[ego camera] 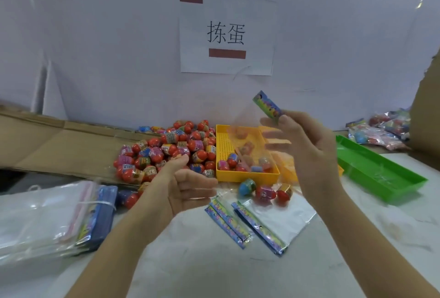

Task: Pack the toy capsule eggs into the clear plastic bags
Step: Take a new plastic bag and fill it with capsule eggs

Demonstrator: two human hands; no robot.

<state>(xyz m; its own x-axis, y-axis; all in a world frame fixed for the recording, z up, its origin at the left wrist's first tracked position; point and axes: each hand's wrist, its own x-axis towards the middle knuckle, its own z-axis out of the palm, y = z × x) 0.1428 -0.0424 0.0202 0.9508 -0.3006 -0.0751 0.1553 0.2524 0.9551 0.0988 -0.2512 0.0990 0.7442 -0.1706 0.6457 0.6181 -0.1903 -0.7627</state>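
R hand (307, 145) pinches clear bag (267, 106) by its printed header, above yellow tray (247, 177) w/ several capsule eggs (232, 160) in it. L hand (183, 185) palm-up, fingers loosely apart, holding nothing.

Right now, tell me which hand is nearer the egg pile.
Left. The left hand is at the near edge of the pile, open, palm up. The right hand is off to the right, raised by the yellow tray, pinching a bag.
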